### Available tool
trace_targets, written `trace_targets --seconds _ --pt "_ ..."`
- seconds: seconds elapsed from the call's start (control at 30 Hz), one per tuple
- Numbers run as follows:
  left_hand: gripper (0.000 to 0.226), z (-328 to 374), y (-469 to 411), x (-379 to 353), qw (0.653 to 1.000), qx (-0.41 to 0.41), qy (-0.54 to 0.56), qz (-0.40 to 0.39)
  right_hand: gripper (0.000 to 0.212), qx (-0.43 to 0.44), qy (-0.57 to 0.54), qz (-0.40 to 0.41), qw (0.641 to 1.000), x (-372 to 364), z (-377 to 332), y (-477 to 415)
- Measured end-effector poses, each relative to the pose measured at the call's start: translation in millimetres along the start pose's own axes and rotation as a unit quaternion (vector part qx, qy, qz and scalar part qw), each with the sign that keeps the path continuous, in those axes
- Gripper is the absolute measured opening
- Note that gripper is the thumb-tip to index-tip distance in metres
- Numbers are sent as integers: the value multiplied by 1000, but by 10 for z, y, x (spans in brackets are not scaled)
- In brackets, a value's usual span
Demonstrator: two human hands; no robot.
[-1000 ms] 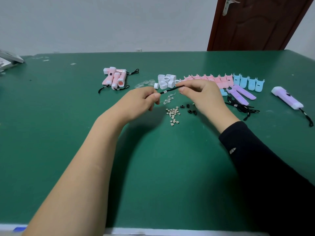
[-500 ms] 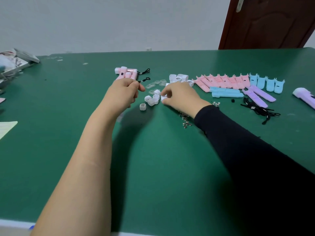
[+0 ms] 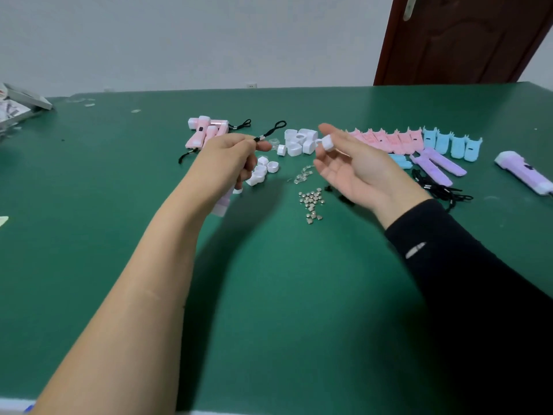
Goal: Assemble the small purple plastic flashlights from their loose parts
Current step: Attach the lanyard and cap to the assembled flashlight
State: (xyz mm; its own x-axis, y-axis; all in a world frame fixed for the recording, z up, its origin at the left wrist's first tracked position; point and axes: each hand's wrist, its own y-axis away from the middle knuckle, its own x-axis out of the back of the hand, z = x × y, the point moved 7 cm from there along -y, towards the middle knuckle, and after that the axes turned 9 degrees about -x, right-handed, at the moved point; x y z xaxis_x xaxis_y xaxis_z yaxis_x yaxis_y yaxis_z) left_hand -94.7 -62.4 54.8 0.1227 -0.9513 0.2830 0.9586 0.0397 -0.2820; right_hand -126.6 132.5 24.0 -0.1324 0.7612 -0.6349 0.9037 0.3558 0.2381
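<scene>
A green table point(image 3: 269, 295) held flashlight parts lying loose on its far half. The left hand point(image 3: 230, 157) was clenched around a purple flashlight point(image 3: 220, 205). Its long axis ran from near-left to far-right, and only its pale near end showed, blurred, under the wrist. The thumb and forefinger pinched the black cord point(image 3: 269, 133), whose loop rose to the far right. The right hand point(image 3: 356, 169) was turned palm up with its fingers loosely spread, gripping a white cap point(image 3: 327, 142) at the fingertips. Between and beyond the hands lay a pile of white caps point(image 3: 300, 140), with silver button batteries point(image 3: 311, 202) nearer. To the right sat rows of pink shells point(image 3: 386, 139) and blue shells point(image 3: 452, 143), then purple shells point(image 3: 440, 164) and spare black cords point(image 3: 440, 191). A finished purple flashlight point(image 3: 522, 172) lay at far right, angled from far-left to near-right. Pink flashlights point(image 3: 206, 131) lay beyond the left hand.
</scene>
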Motion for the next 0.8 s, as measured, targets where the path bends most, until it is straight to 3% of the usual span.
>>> trace_targets --seconds 0.1,0.23,0.43,0.7,0.8 --pt "32 38 42 -213 1000 -5 2 -24 20 -36 -95 -44 994 124 24 169" --pt "30 94 85 -435 998 -28 11 -48 8 -40 -71 -38 996 253 68 236" --pt "28 171 96 -543 995 -57 26 -72 15 -23 -70 -38 997 300 -3 244" --pt "45 173 120 -624 992 -65 -11 -110 9 -16 -51 -48 997 210 2 250" --pt "39 190 132 -636 992 -63 -12 -111 6 -15 -46 -46 998 196 8 264"
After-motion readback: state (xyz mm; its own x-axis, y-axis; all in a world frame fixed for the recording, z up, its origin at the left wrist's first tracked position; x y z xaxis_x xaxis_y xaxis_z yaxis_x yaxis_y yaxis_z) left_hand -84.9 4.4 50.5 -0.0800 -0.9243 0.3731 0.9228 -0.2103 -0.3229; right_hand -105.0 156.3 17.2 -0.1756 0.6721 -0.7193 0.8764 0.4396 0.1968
